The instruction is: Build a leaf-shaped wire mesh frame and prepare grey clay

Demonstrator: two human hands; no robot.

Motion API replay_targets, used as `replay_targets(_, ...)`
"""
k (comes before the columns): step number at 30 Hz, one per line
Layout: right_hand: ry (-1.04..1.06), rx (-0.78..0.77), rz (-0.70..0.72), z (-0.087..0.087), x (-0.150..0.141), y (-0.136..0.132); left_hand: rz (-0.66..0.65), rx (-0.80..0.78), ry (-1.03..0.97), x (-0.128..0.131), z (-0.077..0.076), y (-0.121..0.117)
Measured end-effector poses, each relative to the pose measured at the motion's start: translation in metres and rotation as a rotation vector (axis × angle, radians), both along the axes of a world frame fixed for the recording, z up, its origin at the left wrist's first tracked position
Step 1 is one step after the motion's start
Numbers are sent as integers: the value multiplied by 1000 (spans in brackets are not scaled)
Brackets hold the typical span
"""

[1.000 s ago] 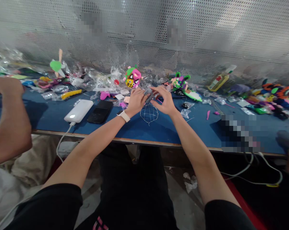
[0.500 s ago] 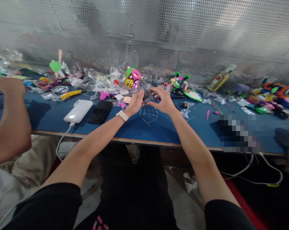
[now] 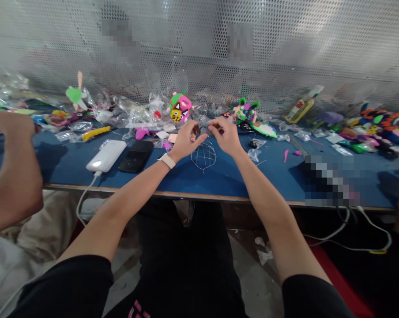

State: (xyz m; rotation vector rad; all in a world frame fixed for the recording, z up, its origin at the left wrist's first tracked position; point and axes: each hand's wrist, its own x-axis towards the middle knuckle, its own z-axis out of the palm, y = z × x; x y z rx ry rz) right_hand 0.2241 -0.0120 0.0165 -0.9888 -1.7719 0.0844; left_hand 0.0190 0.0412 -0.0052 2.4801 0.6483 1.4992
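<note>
My left hand [image 3: 185, 140] and my right hand [image 3: 224, 135] meet over the blue table [image 3: 219, 176], both pinching a small grey piece [image 3: 204, 127] between thumb and fingers. Just below them on the table stands a round wire-mesh ball frame [image 3: 204, 156]. A pale watch sits on my left wrist. Behind the hands lie a pink, green and yellow toy ball [image 3: 179, 107] and a green and purple toy [image 3: 246, 112].
A white power bank [image 3: 107, 155] with cable and a black phone [image 3: 135, 155] lie to the left. Plastic bags and coloured foam parts crowd the back edge. Another person's arm [image 3: 12, 168] is at the far left. A perforated metal screen [image 3: 199, 48] closes the back.
My hands came apart around the grey piece, then closed again, and now both pinch it. The view has shifted slightly.
</note>
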Motion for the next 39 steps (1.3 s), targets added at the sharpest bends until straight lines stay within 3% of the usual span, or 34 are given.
replay_targets(5,14,-42,1,-2,4,3,-41,39,43,-1,1,0)
replay_targets(12,-49,-57,-8,-4,7,-2,17,2,27,-1,-4,9)
replay_targets(23,-178,-10,-26,-9,5,3,93,16,2,-2,3,7)
replay_targets(30,-48,-49,-35,-4,-3,0,67,-6,-8,-3,7,2)
replay_targets(39,152,-179,7,-3,-7,-4,20,-62,51,0,-3,3)
